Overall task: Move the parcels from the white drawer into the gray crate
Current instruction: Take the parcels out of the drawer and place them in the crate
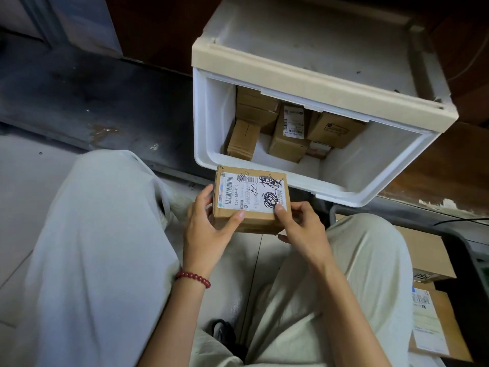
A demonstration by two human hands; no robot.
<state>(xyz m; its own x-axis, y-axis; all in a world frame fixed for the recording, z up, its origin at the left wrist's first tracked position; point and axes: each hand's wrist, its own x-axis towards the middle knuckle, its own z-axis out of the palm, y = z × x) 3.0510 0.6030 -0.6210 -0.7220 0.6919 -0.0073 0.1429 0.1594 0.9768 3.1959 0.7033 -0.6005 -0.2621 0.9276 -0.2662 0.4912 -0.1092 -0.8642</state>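
The left hand (209,223) and right hand (299,226) gripped the parcel (251,197) along its near edge, just outside the drawer's (344,192) front rim; this shallow hold risked dropping it short of the crate (460,242).

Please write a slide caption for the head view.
Left hand and right hand hold a labelled parcel before the white drawer, with more parcels inside.

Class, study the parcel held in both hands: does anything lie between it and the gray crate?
Yes. The person's right leg lies between the parcel, held by the left hand and right hand, and the gray crate at the right edge. The parcel would probably have to pass over that knee.
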